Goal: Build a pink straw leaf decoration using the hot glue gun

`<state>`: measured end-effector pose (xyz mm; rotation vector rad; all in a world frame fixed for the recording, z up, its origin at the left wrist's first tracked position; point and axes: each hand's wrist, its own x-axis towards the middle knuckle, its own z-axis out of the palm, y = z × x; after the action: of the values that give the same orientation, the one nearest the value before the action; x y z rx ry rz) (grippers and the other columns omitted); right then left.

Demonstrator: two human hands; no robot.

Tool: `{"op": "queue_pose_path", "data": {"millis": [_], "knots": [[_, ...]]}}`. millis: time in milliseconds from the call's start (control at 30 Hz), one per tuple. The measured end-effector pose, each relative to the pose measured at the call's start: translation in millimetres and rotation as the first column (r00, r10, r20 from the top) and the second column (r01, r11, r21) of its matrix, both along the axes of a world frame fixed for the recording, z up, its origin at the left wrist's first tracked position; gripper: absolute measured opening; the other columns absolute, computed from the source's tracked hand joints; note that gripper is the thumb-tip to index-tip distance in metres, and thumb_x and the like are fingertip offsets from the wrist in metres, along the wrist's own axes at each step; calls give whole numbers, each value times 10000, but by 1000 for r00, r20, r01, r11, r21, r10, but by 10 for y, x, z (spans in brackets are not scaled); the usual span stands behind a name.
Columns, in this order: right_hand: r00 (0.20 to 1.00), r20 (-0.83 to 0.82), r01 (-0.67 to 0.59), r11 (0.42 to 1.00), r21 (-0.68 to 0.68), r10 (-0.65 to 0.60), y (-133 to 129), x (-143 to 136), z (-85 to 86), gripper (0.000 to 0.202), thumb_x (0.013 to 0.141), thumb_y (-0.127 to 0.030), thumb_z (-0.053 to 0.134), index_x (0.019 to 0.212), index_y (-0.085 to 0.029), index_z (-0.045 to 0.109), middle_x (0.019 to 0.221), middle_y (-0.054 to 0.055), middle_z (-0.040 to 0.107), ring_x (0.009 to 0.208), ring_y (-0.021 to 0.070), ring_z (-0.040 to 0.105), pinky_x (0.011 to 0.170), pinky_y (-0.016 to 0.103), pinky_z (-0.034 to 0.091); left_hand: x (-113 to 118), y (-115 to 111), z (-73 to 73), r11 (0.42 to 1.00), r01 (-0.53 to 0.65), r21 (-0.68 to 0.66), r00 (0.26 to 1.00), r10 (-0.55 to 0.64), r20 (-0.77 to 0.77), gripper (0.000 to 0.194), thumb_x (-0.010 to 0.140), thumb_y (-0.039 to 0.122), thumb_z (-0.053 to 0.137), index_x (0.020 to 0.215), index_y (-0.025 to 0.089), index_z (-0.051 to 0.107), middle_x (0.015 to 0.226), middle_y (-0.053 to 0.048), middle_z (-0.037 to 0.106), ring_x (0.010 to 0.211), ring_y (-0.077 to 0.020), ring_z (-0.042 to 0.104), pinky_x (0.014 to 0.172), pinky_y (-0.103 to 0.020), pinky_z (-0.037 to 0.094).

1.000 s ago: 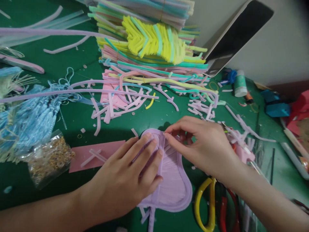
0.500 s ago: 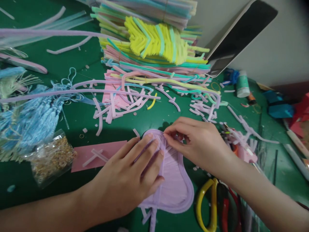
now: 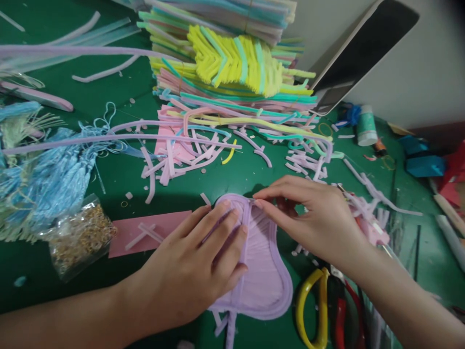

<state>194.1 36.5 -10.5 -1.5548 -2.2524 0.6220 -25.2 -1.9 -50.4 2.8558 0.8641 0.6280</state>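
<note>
A lilac fan-shaped piece [image 3: 267, 283] lies on the green table, its rim and central rib made of fuzzy pipe cleaner and its handle pointing toward me. My left hand [image 3: 196, 266] rests flat across the fan's left half, fingers spread and pressing it down. At the fan's top edge, just right of the rib, my right hand [image 3: 312, 213] has thumb and forefinger pinched together. Something tiny and pale shows at those fingertips, too small to name. Part of the fan's left side is hidden under my left hand.
Bundles of coloured pipe cleaners [image 3: 236, 60] are stacked at the back. Blue tassels [image 3: 54, 169] and a bag of gold rings [image 3: 82, 235] lie left, beside a pink card [image 3: 145, 247]. Yellow-handled scissors [image 3: 301, 310], red-handled pliers [image 3: 339, 315] and a pink glue gun [image 3: 376, 232] are right.
My right hand's pinched fingertips have moved slightly right, away from the rib along the fan's top edge. My left hand stays put on the fan.
</note>
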Motion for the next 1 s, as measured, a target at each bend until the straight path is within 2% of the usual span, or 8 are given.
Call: {"op": "queue_pose_path", "data": {"millis": [200, 567, 833, 1000], "knots": [[999, -39, 0, 999, -34, -2, 19, -27, -48, 82, 855, -215, 635, 837, -216, 715, 779, 11, 688, 602, 102, 555, 533, 231, 433, -5, 4, -16, 1000, 7, 5, 1000, -7, -8, 389, 913, 312, 560, 1204, 61, 620, 1289, -204, 611, 1271, -348, 505, 1046, -485, 455], [998, -29, -58, 998, -2, 58, 54, -45, -121, 87, 840, -159, 638, 785, -205, 688, 721, -5, 658, 595, 92, 556, 537, 214, 433, -8, -10, -17, 1000, 5, -11, 1000, -5, -11, 393, 918, 319, 556, 1207, 59, 613, 1293, -198, 614, 1268, -347, 513, 1053, -483, 452], [983, 58, -184, 967, 177, 177, 65, -56, -153, 85, 849, -133, 607, 818, -182, 669, 757, 23, 675, 664, 117, 605, 600, 226, 484, -8, -5, -23, 1000, 2, -8, 1000, -2, 4, 388, 916, 306, 558, 1205, 53, 614, 1294, -206, 611, 1277, -354, 503, 1053, -493, 447], [972, 86, -234, 947, 220, 220, 56, -43, -206, 126, 886, -134, 550, 844, -180, 659, 777, 44, 683, 700, 140, 611, 634, 259, 510, -4, -2, -23, 1000, 8, -9, 1000, -8, -2, 393, 919, 313, 552, 1211, 57, 612, 1302, -203, 607, 1277, -354, 504, 1051, -493, 450]]}}
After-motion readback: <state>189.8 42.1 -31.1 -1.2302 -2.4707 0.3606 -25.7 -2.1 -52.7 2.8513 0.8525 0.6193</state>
